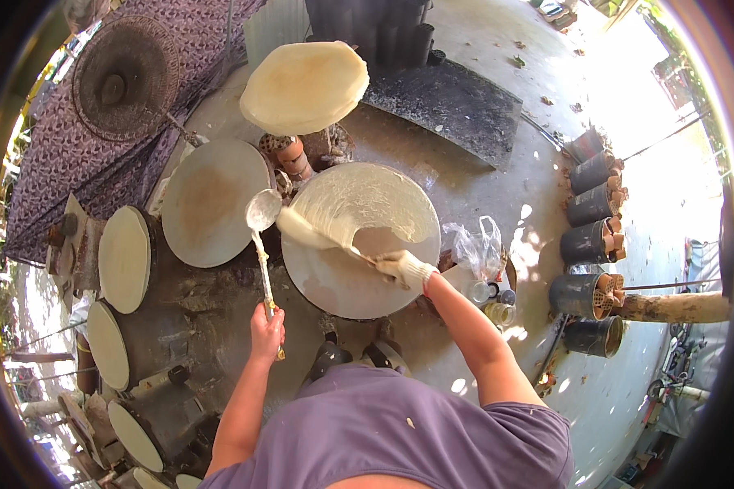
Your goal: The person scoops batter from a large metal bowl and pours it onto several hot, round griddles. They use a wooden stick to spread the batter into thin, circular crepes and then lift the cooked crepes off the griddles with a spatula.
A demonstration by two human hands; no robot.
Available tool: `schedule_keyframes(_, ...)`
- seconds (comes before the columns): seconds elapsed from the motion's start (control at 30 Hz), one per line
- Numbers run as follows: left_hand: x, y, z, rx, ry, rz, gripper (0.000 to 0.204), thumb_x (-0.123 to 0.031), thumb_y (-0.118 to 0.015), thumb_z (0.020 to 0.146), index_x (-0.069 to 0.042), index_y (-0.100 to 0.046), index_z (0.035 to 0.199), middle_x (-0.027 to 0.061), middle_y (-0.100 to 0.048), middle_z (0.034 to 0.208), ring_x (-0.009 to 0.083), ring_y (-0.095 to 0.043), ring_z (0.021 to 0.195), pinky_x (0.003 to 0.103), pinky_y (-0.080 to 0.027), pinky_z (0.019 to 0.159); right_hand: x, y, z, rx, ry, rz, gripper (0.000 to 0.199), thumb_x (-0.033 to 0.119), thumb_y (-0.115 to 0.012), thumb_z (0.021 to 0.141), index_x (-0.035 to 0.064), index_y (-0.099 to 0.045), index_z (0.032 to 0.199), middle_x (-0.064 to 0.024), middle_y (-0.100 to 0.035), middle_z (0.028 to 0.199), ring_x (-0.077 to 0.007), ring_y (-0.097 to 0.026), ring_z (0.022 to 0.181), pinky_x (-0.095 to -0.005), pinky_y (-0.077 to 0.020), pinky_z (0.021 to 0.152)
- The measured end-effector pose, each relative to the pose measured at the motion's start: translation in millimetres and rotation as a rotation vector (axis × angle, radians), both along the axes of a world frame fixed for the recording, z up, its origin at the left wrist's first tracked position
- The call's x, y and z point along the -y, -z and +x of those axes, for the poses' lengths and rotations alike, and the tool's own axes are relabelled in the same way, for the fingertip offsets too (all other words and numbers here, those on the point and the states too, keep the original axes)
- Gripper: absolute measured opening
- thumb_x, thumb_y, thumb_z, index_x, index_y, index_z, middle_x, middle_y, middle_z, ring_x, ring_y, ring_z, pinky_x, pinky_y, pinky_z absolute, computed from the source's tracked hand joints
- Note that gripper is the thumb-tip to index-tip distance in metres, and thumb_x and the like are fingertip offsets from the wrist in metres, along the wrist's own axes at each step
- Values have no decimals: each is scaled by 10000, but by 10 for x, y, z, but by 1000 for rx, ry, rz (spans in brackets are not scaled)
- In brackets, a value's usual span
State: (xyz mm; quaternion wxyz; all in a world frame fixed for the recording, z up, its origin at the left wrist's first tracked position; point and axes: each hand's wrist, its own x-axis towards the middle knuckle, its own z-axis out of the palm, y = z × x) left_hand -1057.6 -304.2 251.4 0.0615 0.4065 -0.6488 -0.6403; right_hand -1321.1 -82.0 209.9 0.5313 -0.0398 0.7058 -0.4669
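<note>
A large round griddle [330, 285] lies in front of me, with a thin layer of pale batter [371, 196] smeared over its far part. My right hand [404, 269], in a white knitted glove, is closed around the handle of a pale, flat spreader [306, 229]. Motion blurs the spreader's broad end, which is at the griddle's left rim. My bare left hand [267, 330] grips the long, batter-streaked handle of a ladle [263, 210]. The ladle's bowl hangs between this griddle and a second round griddle [212, 204] with a brownish middle.
Beyond the griddle is a stack of pale round flatbreads [305, 86]. More pale discs [125, 259] line the left side. A fan [126, 77] stands far left. Black buckets [579, 295] with clay pieces form a row at right. A plastic bag [477, 246] and jars [499, 312] sit nearer.
</note>
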Motion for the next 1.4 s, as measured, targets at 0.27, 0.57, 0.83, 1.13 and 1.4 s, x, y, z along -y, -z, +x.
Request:
schedule_keyframes(0.27,-508,164,528,403,379,-698,220,-129,-558,836,-14,-442,983,232,-596,746,440,-583,698,538,-444,600,-120,237,-656,-326,299,-26,340,314,-634,834,155,-646,1134,-2,-591,666,-55,-426,438,-248,-324,377)
schedule_keyframes(0.57,-1206,-51,1220,565,441,-672,208,-144,-536,850,-12,-429,971,246,-604,784,445,-590,702,527,-468,611,-302,41,-486,-79,-18,342,315,388,-663,815,162,-693,1032,6,-569,640,-69,-404,413,-244,-316,352)
schedule_keyframes(0.83,-1378,-4,1288,483,458,-760,246,-143,-542,844,-7,-443,1024,234,-605,790,431,-596,708,513,-475,614,-550,17,-142,-69,-281,108,357,323,-632,835,120,-641,1129,-3,-567,679,-72,-405,422,-238,-314,381)
schedule_keyframes(1.13,-885,6,1519,232,531,-714,234,-125,-577,834,-8,-470,1008,201,-598,735,388,-600,648,484,-466,573,-954,104,633,158,-9,-12,396,303,-621,853,130,-599,1208,11,-528,676,-49,-398,437,-200,-299,387)
schedule_keyframes(1.4,-54,-454,1721,-281,302,-54,140,-142,-555,920,-50,-470,983,2,-460,634,65,-439,476,220,-363,424,-32,98,2676,271,595,-215,409,226,-592,889,96,-512,1268,-21,-568,743,-70,-450,499,-235,-363,431)
